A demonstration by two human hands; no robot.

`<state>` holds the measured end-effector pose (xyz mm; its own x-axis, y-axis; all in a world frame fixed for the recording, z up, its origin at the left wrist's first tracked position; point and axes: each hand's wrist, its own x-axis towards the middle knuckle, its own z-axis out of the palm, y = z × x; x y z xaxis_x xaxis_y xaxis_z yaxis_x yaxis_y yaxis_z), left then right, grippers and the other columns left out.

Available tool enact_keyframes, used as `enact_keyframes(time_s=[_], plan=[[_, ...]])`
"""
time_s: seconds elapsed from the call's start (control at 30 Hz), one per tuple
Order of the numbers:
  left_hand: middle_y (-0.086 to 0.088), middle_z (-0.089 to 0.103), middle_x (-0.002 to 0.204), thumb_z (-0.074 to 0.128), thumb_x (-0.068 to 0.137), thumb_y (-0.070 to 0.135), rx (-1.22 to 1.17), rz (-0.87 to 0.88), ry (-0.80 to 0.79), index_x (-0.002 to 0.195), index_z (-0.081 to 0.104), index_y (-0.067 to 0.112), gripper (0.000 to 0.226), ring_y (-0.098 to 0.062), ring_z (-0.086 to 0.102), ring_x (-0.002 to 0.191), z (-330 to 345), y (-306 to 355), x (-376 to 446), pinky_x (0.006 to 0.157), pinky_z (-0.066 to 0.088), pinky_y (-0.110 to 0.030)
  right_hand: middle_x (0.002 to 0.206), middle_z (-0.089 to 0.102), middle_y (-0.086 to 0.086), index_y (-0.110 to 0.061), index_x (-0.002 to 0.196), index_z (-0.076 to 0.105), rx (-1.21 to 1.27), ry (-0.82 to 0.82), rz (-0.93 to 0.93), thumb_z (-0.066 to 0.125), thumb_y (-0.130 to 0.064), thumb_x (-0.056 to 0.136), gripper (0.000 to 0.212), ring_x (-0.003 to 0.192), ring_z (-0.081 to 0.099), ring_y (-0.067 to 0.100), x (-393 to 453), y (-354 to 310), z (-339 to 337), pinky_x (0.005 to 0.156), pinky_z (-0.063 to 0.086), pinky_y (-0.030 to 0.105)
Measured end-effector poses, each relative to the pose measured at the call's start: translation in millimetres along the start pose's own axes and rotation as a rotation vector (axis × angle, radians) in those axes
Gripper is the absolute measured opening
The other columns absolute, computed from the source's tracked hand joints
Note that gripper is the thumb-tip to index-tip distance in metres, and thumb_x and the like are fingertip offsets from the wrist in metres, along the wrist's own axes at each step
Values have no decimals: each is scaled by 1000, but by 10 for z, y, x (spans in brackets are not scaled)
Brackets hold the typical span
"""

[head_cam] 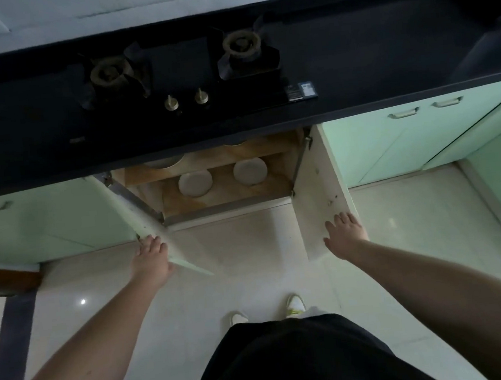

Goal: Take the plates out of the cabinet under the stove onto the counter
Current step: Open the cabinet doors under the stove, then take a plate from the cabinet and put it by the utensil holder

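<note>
Two pale round plates lie on the wooden floor of the cabinet under the stove, one on the left (195, 182) and one on the right (250, 171). More dishes sit half hidden on the shelf above them (165, 162). Both cabinet doors stand swung out. My left hand (150, 256) rests on the outer edge of the left door (152, 225). My right hand (345, 234) lies flat with spread fingers against the right door (316, 190). The black counter (383, 57) carries the two-burner gas stove (184, 71).
Mint-green cabinet fronts (390, 144) run along both sides of the opening. Glossy light floor tiles (233, 252) lie between me and the cabinet, with my two shoes (295, 304) below. A dark strip (11, 341) crosses the floor at left.
</note>
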<state>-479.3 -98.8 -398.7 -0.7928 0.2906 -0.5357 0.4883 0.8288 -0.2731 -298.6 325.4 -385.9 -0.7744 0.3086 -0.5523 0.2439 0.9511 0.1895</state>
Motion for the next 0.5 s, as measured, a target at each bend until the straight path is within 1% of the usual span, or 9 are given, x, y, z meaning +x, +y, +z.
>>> enact_keyframes(time_s=[0.1,0.23,0.3,0.4,0.5], plan=[[-5,14,165,39,98,47,34,-45,-4,151,28,14,62,-22,4,151,28,44,-57,117,21,-38,144,40,12,-15,140,39,42,24,-14,34,-45,98,51,135,31,29,51,54,-64,114,21,38],[-4,15,165,33,100,49,29,-94,-24,152,27,12,65,-20,5,152,70,-1,-161,118,18,-39,148,37,11,-16,143,36,89,68,-72,31,-46,99,54,137,29,28,94,-116,-199,114,22,38],[-4,14,165,29,101,50,-3,-118,-28,153,27,12,65,-20,5,152,117,-62,-240,118,16,-41,150,35,11,-16,144,34,101,94,-113,31,-47,99,55,138,28,28,104,-309,-296,114,23,39],[-4,14,166,22,102,51,10,-145,-14,154,28,11,66,-20,5,152,256,-221,-361,118,15,-42,155,29,11,-16,148,29,112,122,-165,30,-46,100,57,142,24,28,136,-674,-484,115,21,40],[-8,8,166,18,102,51,64,-147,-48,155,21,6,69,-22,1,152,439,-429,-516,120,11,-42,157,27,10,-16,150,26,148,152,-203,31,-45,100,58,144,22,29,143,-1113,-698,117,19,42]])
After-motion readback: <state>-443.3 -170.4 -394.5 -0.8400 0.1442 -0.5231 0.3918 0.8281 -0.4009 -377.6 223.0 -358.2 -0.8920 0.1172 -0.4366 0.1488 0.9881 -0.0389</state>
